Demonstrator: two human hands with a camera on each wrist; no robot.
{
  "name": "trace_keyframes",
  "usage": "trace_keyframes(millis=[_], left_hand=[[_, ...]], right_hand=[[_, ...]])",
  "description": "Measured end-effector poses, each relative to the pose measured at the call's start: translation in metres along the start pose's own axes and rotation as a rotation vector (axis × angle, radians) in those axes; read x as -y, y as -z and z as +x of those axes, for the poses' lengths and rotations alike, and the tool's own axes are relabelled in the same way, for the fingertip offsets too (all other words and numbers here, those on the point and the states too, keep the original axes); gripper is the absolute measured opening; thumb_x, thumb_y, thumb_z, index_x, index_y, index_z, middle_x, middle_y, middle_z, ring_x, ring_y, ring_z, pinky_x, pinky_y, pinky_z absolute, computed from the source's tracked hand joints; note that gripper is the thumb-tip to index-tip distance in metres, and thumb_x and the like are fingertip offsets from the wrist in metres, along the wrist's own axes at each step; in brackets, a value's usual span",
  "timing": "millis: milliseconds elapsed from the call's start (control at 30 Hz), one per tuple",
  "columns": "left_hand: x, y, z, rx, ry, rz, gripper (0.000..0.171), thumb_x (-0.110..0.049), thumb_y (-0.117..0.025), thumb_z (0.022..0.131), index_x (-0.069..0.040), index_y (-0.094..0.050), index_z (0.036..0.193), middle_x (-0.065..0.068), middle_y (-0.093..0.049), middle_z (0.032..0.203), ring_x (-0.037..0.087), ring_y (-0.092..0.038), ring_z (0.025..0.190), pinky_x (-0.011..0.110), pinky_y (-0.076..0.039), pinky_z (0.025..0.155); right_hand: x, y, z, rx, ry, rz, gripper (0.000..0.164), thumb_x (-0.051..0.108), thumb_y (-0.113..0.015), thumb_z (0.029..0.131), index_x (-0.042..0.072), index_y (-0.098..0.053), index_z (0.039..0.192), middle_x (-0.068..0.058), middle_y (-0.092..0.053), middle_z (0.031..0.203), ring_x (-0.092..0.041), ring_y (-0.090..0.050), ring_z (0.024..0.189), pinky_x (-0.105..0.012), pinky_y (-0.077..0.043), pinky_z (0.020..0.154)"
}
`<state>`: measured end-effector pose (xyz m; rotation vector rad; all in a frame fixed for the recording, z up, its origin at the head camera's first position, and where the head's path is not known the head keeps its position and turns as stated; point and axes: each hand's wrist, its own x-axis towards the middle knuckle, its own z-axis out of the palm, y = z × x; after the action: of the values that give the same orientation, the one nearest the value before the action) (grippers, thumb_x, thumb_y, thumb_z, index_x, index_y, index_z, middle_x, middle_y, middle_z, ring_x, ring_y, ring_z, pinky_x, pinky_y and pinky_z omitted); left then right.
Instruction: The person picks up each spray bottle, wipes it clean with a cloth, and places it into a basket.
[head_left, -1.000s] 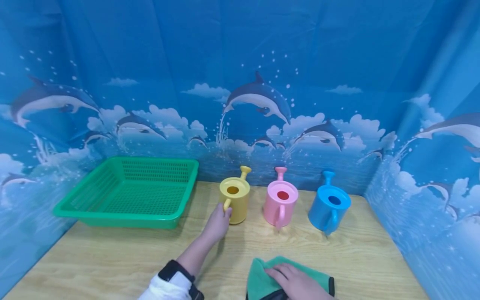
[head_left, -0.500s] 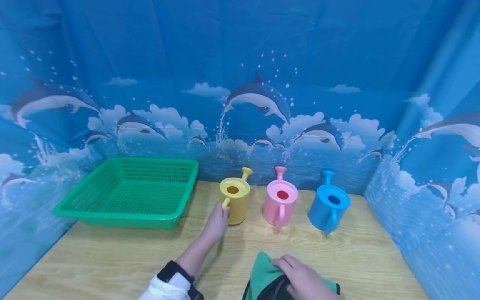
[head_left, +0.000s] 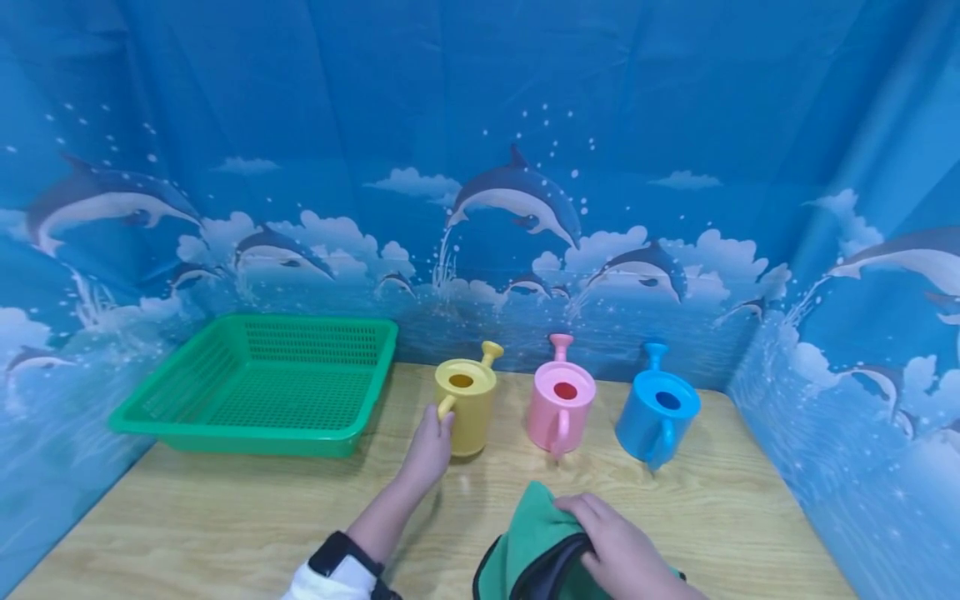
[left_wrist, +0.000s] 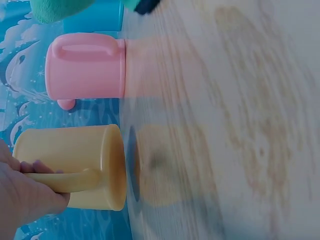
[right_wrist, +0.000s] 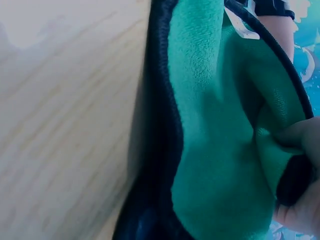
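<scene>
My left hand (head_left: 427,450) grips the handle of a yellow watering can (head_left: 474,421). In the left wrist view the can's base (left_wrist: 118,167) hangs just off the tabletop, with a shadow under it. Near the front edge my right hand (head_left: 621,540) pinches a green cloth (head_left: 534,533) with black edging, thumb on one side. The cloth is bunched and raised at its upper corner; its lower part is cut off by the frame. A pink watering can (head_left: 549,421) and a blue watering can (head_left: 647,421) stand upright to the right of the yellow one.
A green plastic basket (head_left: 255,440) with slotted walls sits on the wooden table (head_left: 195,517) at the left. A blue dolphin-printed curtain (head_left: 337,150) hangs behind and along both sides.
The yellow watering can has come up slightly and shifted a little left and toward me. My right hand has lifted and folded the green cloth higher.
</scene>
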<state>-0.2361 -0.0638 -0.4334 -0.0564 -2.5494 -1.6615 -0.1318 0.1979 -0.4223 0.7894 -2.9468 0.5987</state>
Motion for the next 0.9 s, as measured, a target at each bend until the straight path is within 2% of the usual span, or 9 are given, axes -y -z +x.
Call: trace_keyframes(millis=[233, 367, 467, 700, 900], left_hand=[[-0.003, 0.004, -0.01, -0.045, 0.012, -0.086, 0.024, -0.022, -0.036, 0.105, 0.001, -0.042, 0.107, 0.009, -0.045, 0.086, 0.022, -0.047, 0.08, 0.035, -0.043, 0.071], [-0.006, 0.006, -0.017, -0.059, 0.027, -0.127, 0.026, -0.025, -0.036, 0.105, -0.001, -0.043, 0.108, 0.01, -0.047, 0.089, 0.023, -0.05, 0.085, 0.037, -0.046, 0.075], [-0.009, 0.007, -0.022, -0.065, 0.017, -0.179, 0.025, -0.025, -0.036, 0.105, -0.001, -0.043, 0.107, 0.009, -0.046, 0.088, 0.021, -0.048, 0.083, 0.035, -0.046, 0.074], [-0.02, 0.008, -0.034, -0.064, -0.028, -0.376, 0.019, -0.017, -0.036, 0.105, -0.003, -0.04, 0.093, 0.003, -0.04, 0.078, 0.015, -0.04, 0.071, 0.027, -0.041, 0.066], [-0.029, 0.007, -0.045, -0.052, -0.03, -0.44, 0.018, -0.016, -0.037, 0.104, -0.003, -0.042, 0.092, 0.003, -0.042, 0.076, 0.013, -0.043, 0.072, 0.024, -0.041, 0.068]], right_hand=[[0.006, 0.01, 0.001, -0.08, -0.126, 0.051, 0.049, -0.002, -0.064, 0.08, 0.015, -0.055, 0.125, 0.003, -0.058, 0.116, -0.019, -0.06, 0.109, -0.043, -0.051, 0.092], [0.009, 0.014, 0.003, -0.173, -0.184, 0.067, 0.049, -0.003, -0.064, 0.079, 0.017, -0.057, 0.123, 0.004, -0.06, 0.115, -0.017, -0.06, 0.108, -0.043, -0.051, 0.093], [0.01, 0.018, 0.004, -0.241, -0.214, 0.109, 0.052, -0.006, -0.062, 0.076, 0.015, -0.058, 0.124, 0.001, -0.06, 0.117, -0.018, -0.06, 0.11, -0.045, -0.05, 0.093], [0.01, 0.03, 0.011, -0.376, -0.216, 0.217, 0.057, -0.01, -0.058, 0.073, 0.008, -0.055, 0.127, -0.005, -0.059, 0.12, -0.024, -0.056, 0.113, -0.05, -0.048, 0.093], [0.012, 0.038, 0.019, -0.46, -0.217, 0.271, 0.059, -0.012, -0.056, 0.072, 0.005, -0.053, 0.128, -0.01, -0.058, 0.119, -0.027, -0.056, 0.112, -0.052, -0.046, 0.093]])
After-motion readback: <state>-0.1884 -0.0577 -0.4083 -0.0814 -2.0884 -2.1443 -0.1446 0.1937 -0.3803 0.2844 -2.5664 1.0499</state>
